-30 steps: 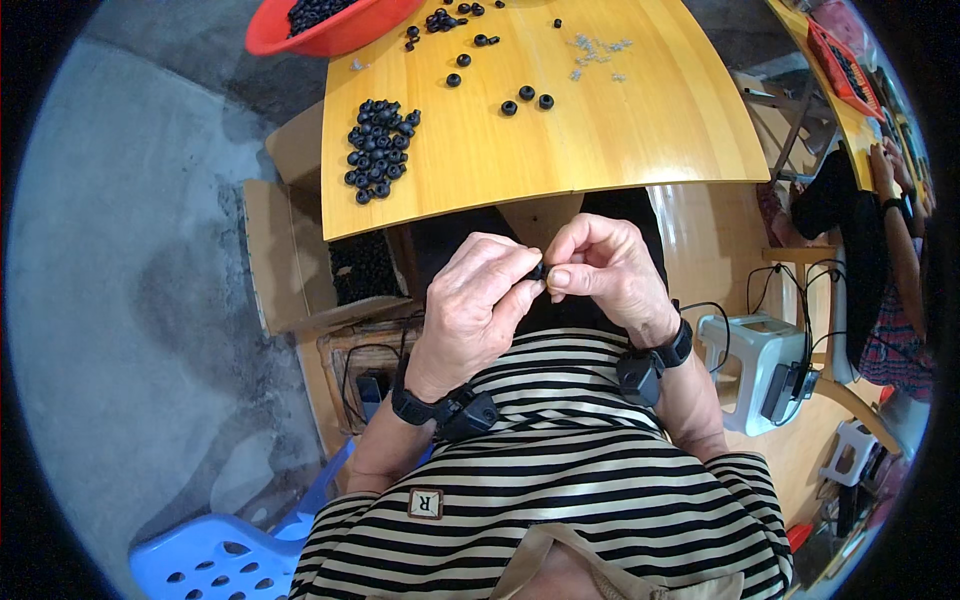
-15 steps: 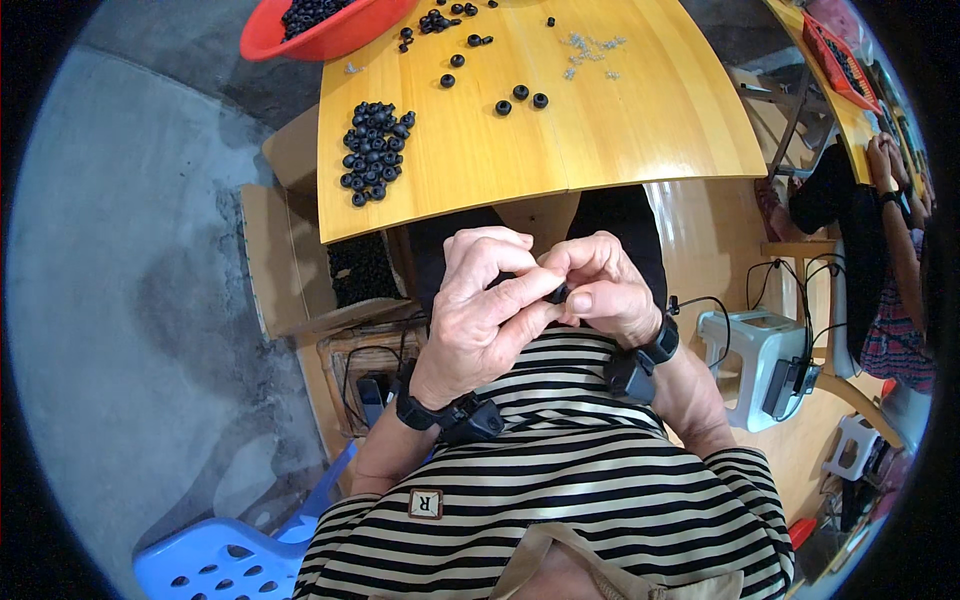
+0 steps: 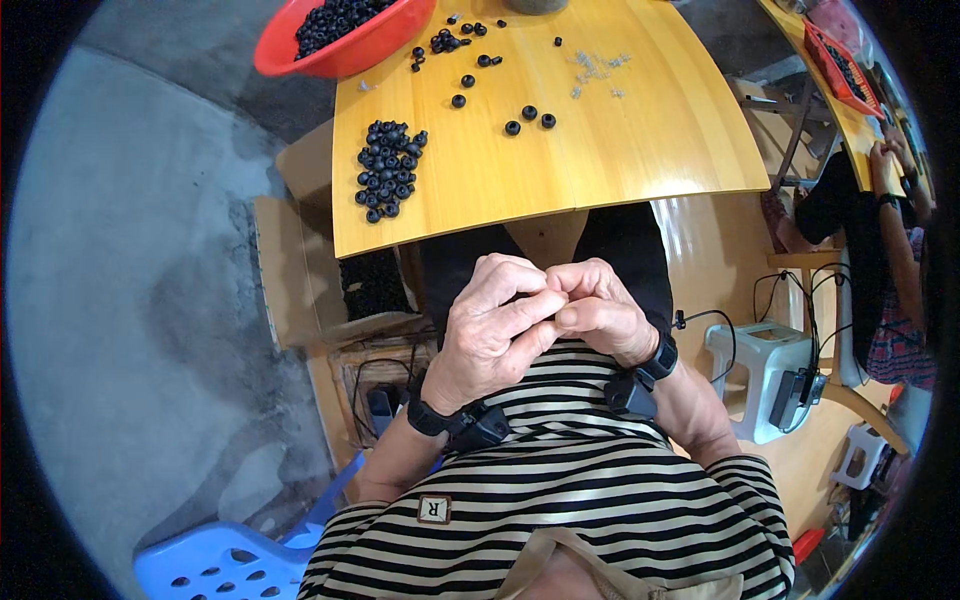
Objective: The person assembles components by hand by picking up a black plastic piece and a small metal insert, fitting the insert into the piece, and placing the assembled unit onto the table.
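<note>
In front of my striped shirt, just off the near table edge, my left hand (image 3: 498, 322) and my right hand (image 3: 607, 312) meet at the fingertips. Both are closed in a pinch around a small black piece, now almost wholly covered by the fingers. A cluster of small round black knob-like parts (image 3: 388, 170) lies on the left side of the yellow wooden table (image 3: 640, 150). Farther back are three single black parts (image 3: 529, 112) and another loose group (image 3: 447, 42). Tiny clear plastic bits (image 3: 592, 68) are scattered at the far right.
A red basin (image 3: 345, 62) of black parts stands at the table's far left. Below the left edge is an open cardboard box (image 3: 290, 270) with more black parts. A blue plastic chair (image 3: 220, 560) and a white stool (image 3: 750, 350) flank me. Another person's hands (image 3: 885, 165) are at right.
The black piece showed between my fingertips before; my fingers now cover it, the right thumb having closed over it. The whole view has shifted slightly, with the table lower in the picture.
</note>
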The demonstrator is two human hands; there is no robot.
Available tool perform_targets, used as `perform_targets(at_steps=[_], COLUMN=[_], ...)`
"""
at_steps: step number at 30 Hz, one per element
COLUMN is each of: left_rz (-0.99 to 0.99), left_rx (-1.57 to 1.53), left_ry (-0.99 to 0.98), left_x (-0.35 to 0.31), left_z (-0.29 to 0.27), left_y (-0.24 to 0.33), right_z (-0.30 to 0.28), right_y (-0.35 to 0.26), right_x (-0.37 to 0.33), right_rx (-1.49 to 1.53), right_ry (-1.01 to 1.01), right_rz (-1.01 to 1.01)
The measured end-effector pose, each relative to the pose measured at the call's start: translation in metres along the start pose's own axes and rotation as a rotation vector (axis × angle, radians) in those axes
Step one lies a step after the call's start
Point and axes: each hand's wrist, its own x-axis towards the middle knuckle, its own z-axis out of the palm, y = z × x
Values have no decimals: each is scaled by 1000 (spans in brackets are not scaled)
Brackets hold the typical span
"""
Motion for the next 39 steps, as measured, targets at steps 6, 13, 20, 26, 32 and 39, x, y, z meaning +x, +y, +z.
perform_targets(at_steps=[6,13,20,26,32,39], left_rz=[15,-32,-73,-102,-103,-55], left_rx=[-14,-51,-99,-106,-202,-220], left_ry=[1,17,35,18,-47,-105], left_x=[2,-2,-3,-5,-3,-3], left_z=[3,7,9,5,-2,-5], left_y=[0,-3,-5,-5,-4,-7], right_z=[4,-2,1,8,-4,2], right_y=[3,11,10,1,17,10], right_x=[3,7,7,6,5,9], right_rx=[98,276,274,270,371,347], right_ry=[-32,-40,12,33,-128,-199], right_rz=[14,115,95,154,156,201])
